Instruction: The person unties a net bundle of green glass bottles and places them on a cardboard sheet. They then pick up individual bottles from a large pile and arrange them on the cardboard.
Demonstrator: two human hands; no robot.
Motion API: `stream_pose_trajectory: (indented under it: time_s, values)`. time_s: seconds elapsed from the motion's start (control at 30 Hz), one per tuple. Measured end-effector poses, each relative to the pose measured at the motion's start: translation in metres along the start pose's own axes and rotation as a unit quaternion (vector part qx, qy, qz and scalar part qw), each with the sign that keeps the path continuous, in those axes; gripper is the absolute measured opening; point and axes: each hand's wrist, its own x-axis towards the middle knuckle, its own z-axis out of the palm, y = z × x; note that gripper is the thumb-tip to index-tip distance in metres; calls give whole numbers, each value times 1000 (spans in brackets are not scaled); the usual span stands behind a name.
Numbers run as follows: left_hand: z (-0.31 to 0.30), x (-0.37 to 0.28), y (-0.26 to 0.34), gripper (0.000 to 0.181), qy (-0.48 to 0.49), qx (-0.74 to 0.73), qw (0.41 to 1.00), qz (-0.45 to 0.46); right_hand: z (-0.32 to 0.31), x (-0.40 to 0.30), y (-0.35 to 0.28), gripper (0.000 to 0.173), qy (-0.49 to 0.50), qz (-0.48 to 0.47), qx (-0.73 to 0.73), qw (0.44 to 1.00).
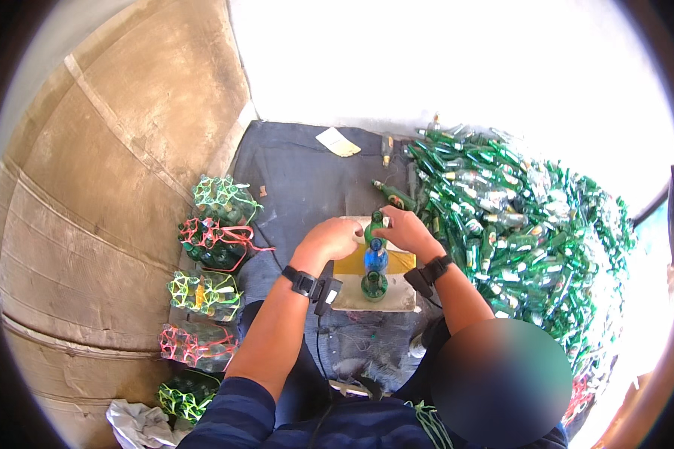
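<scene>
Three glass bottles stand in a line on a low board (345, 292) with a yellow band across it. Nearest me is a green bottle (374, 287), then a blue bottle (376, 259), then the far green bottle (374, 234). My right hand (405, 229) has its thumb and fingers on the upper part of the far green bottle. On the other side, my left hand (334, 238) is beside that bottle, fingers curled inward. Whether anything is between its fingertips is hidden. Each wrist wears a black strap with a small device.
A large heap of loose green bottles (500, 224) fills the right. Bottle bundles tied with red (196, 343) and yellow-green (205, 294) straps line the left, beside a brown wall (118, 196). A loose green bottle (394, 195) and a paper piece (338, 142) lie beyond the board.
</scene>
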Motion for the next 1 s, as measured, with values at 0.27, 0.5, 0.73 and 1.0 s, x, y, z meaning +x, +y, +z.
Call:
stream_pose_trajectory:
  time_s: [0.27, 0.5, 0.73, 1.0]
  values:
    - [-4, -1, -6, 38, 9, -16, 1000, -5, -50, -16, 10, 41, 48, 58, 126, 989]
    - [-14, -8, -3, 39, 13, -3, 1000, -1, -130, -93, 47, 18, 170, 150, 398, 889]
    - [-5, -9, -17, 38, 40, -37, 999, 4, -144, -261, 79, 23, 292, 209, 403, 842]
    - [-4, -17, -52, 37, 70, 1, 997, 36, -29, -452, 213, 30, 241, 442, 301, 810]
